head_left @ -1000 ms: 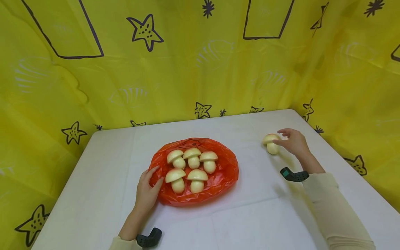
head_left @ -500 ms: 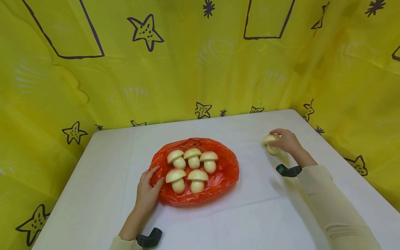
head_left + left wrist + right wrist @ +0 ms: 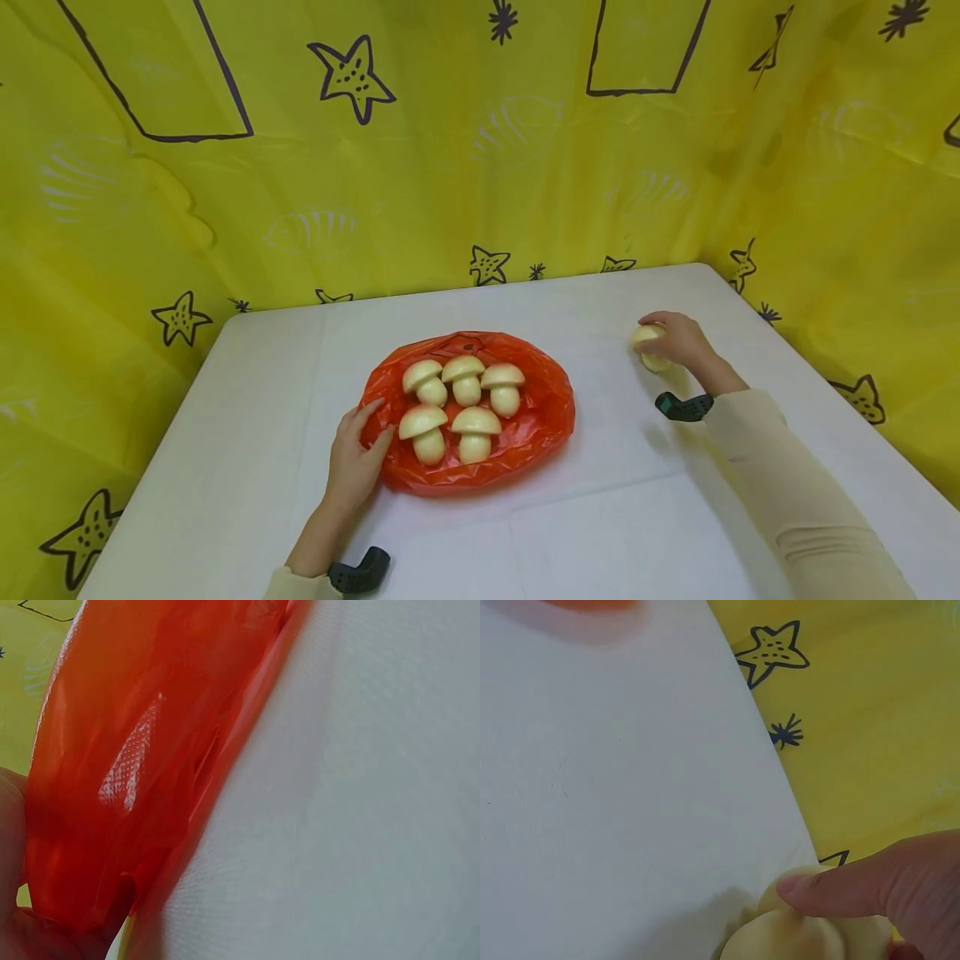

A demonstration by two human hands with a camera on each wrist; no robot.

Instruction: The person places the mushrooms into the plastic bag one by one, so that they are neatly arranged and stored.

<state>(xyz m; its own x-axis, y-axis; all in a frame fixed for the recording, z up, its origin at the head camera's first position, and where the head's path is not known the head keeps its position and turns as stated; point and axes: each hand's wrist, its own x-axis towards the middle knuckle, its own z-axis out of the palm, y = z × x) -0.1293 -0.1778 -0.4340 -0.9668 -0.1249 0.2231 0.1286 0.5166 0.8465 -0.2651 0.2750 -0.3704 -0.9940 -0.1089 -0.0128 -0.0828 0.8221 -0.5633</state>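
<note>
In the head view, my right hand [image 3: 681, 340] grips a cream toy mushroom [image 3: 648, 335] at the table's far right. Its thumb [image 3: 832, 891] presses on the mushroom [image 3: 780, 937] in the right wrist view; the other fingers are mostly hidden there. Several matching mushrooms [image 3: 474, 421] lie in two rows inside a red plastic bag [image 3: 551, 417], spread wide with its mouth up. On the bag's left side my left hand [image 3: 354, 458] holds the rim, its fingers curved over the edge. The bag's wall [image 3: 142, 750] fills much of the left wrist view.
A white-covered table [image 3: 585, 517] carries everything. Yellow patterned curtain [image 3: 450, 183] hangs behind it and along both sides. A stretch of white tabletop lies between the bag and the right hand.
My right hand has moved left onto the lone mushroom, and its fingers have closed around it. The mushroom stays about where it was. My left hand and the bag have not visibly moved.
</note>
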